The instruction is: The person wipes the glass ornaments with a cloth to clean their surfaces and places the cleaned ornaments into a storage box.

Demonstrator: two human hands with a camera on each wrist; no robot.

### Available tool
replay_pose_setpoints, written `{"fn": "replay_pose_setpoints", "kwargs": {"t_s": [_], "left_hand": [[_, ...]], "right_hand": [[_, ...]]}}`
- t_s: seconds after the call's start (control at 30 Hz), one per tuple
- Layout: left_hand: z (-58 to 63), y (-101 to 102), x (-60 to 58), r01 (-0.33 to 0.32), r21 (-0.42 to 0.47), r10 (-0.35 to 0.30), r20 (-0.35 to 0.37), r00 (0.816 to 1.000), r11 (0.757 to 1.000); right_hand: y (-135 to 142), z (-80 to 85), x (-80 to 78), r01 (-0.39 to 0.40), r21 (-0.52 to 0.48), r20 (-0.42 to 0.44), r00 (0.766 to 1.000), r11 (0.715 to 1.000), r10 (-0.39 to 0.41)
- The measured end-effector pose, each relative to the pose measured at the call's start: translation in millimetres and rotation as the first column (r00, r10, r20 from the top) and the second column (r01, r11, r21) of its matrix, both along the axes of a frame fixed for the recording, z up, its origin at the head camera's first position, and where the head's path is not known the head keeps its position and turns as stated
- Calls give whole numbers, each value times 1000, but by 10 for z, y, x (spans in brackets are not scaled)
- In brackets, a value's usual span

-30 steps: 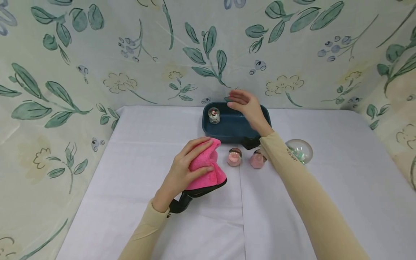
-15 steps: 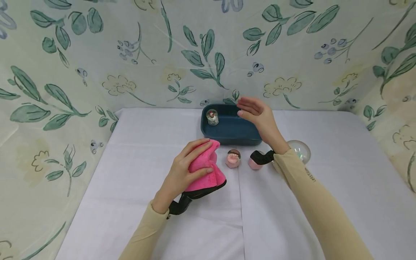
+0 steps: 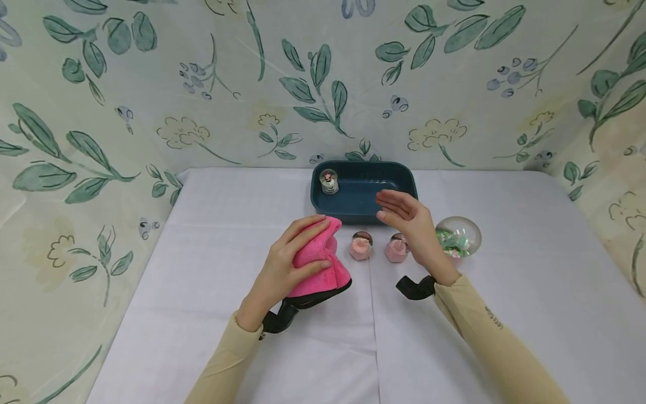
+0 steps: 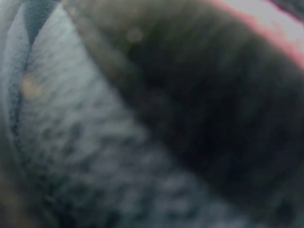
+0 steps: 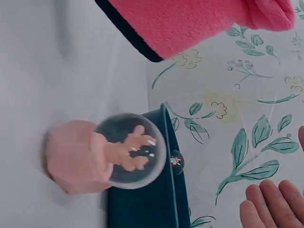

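Observation:
In the head view my left hand [image 3: 275,272] grips a folded pink cloth [image 3: 334,276] with a black edge, thumb in front and fingers over the top. The left wrist view is filled by blurred grey fabric [image 4: 95,137]. My right hand [image 3: 416,230] holds nothing; its fingers are spread loosely, near the front right of a dark blue tray [image 3: 345,214]. Just left of that hand stands a small snow globe [image 3: 396,252] on a faceted pink base. A matching snow globe [image 3: 360,247] stands between it and the cloth; one pink snow globe [image 5: 76,156] looms large in the right wrist view.
Inside the tray, at its left end, sits a small clear snow globe [image 3: 329,182] with a red and white figure. A larger clear dome [image 3: 466,233] with green bits lies right of my right hand. White cloth covers the table [image 3: 212,241]; a leaf-patterned curtain [image 3: 242,112] hangs behind.
My right hand has come back from over the tray, toward me and to the right, uncovering the tray's right end and the clear dome. The left hand and pink cloth have stayed put.

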State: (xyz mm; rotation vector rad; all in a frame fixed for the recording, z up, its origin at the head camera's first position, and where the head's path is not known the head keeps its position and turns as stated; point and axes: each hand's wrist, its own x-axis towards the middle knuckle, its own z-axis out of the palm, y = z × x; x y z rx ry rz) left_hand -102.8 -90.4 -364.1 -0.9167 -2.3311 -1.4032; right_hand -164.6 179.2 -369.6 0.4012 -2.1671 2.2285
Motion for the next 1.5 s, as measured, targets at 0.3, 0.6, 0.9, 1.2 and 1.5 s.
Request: {"fn": "replay_pose_setpoints", "kwargs": {"t_s": [0.3, 0.6, 0.9, 1.2, 1.5], "left_hand": [[2, -2, -3, 2, -4, -2, 9, 1000, 1000], [5, -1, -10, 7, -9, -7, 10, 1000, 1000], [9, 2, -10, 16, -15, -15, 20, 1000, 1000], [-5, 5, -12, 29, -14, -28, 17, 999, 999], [-3, 4, 8, 32, -10, -31, 28, 999, 999]], "right_hand": [[-108, -231, 239, 65, 3, 10, 998, 998, -65], [-268, -510, 291, 108, -46, 34, 994, 993, -107], [-331, -678, 287, 117, 17, 50, 992, 993, -118], [-342, -787, 252, 74, 43, 37, 996, 996, -76], [-373, -835, 243, 59, 122, 48, 997, 991, -65]]}}
